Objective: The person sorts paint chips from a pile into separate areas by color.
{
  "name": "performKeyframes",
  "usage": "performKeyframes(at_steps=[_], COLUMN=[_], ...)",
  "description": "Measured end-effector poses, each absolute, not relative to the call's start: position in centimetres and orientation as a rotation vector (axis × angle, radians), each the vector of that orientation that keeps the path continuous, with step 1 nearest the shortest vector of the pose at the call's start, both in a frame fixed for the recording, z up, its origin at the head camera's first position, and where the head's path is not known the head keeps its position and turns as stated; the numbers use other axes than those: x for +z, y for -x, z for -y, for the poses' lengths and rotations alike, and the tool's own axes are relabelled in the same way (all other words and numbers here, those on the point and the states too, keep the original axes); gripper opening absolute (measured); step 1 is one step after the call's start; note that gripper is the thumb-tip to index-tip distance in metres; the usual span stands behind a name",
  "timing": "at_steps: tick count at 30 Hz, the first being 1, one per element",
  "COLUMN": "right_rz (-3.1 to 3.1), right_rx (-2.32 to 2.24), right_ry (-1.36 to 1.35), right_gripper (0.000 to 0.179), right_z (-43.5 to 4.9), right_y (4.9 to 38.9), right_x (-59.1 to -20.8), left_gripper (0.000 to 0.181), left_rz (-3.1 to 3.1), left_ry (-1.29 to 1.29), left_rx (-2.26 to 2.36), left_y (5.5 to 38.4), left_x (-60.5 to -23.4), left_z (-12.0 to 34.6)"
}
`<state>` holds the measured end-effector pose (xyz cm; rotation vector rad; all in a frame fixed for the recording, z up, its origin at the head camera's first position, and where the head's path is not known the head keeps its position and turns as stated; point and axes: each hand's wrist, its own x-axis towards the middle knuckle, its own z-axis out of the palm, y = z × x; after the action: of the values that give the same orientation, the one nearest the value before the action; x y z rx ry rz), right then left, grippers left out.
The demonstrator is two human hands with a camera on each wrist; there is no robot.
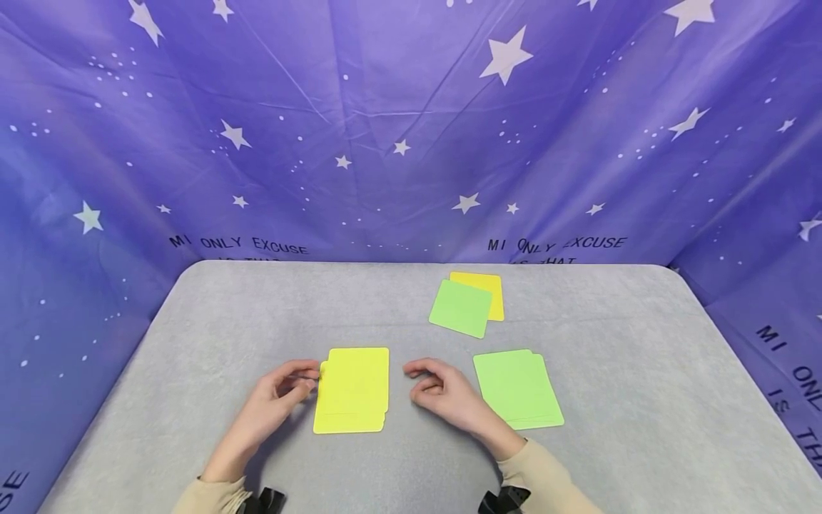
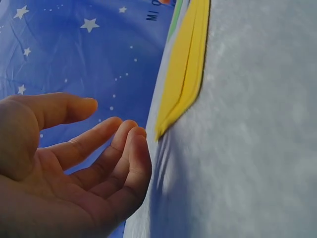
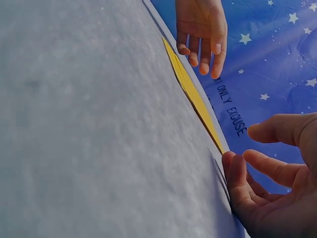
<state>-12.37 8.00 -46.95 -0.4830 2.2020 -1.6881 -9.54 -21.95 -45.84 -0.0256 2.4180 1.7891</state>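
A small stack of yellow cards (image 1: 353,389) lies on the table between the two hands, its cards slightly out of line. At its left edge is my left hand (image 1: 276,400), fingers loosely bent and holding nothing; the left wrist view shows the thumb apart from the fingers (image 2: 106,158). To the right of the stack, my right hand (image 1: 449,396) hovers with relaxed, bent fingers and nothing in them. A stack of green cards (image 1: 520,389) lies just beyond that hand, its lower left corner hidden by the wrist. The yellow stack (image 3: 190,94) appears edge-on in the right wrist view.
Farther back, a green card (image 1: 460,308) partly covers a yellow card (image 1: 496,296). The grey tabletop (image 1: 642,400) has rounded far corners. A purple-blue curtain (image 1: 385,128) with stars and printed words surrounds it at the back and sides.
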Motion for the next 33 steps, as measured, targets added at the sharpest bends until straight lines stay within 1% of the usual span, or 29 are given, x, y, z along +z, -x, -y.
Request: performKeyframes(at_steps=[10,18,25,30,33], right_rz=[-2.224,-2.206,-2.25,-2.272,-2.279], right_rx=[-1.716,-1.796,-1.829,-1.849,-1.858], right_ry=[0.432,0.286,0.242,0.195,0.158], right_gripper=[0.037,0.04,0.041,0.042,0.047], right_z=[-10.9,-13.3,-14.9,-15.8,-16.2], right_y=[12.9,13.5,14.4,14.9,15.3], right_x=[-46.4,-46.1,-45.6,-45.2,-45.0], left_gripper=[0.027,0.028,0.033,0.04,0.045], left_rz=[-2.384,-2.31,-2.321,-2.26,-2.223], left_ry=[-0.079,-0.252,-0.496,-0.524,-0.515], left_rx=[1.821,1.829,1.757,1.743,1.749], left_y=[10.8,12.2,14.3,16.4,17.8], left_x=[-45.6,-45.5,-45.2,-45.1,-45.2], left_z=[19.9,17.3,14.5,12.6,11.7])
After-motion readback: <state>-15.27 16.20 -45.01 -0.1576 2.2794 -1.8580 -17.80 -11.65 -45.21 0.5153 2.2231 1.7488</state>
